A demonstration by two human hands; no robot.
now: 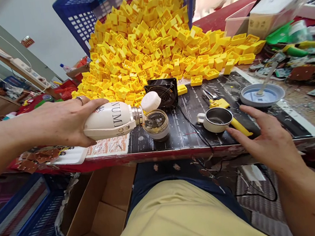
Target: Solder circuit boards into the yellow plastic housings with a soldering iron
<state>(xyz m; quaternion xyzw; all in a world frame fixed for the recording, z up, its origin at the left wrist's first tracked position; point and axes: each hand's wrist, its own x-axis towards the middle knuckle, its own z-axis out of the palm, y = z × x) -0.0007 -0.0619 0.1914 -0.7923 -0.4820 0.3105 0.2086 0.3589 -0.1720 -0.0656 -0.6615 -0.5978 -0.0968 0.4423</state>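
Note:
My left hand (75, 121) is wrapped round a white bottle (108, 121), tipped sideways with its mouth over a round glass jar (156, 125). A white round lid (150, 101) sits by the bottle's mouth. Dark liquid or contents show in the jar. My right hand (268, 139) has its fingers spread beside a small white cup (217, 120) with a steel inside; the thumb is close to the cup's rim side, and whether it touches cannot be told. A yellow-handled tool (239, 126) lies partly behind the cup.
A black fan (163, 92) with a cable stands behind the jar. Yellow plastic parts (144, 51) spill from a blue crate (71, 21). A blue-grey dish (263, 94), circuit boards and green-handled pliers lie right. A cardboard box (100, 215) is below the table.

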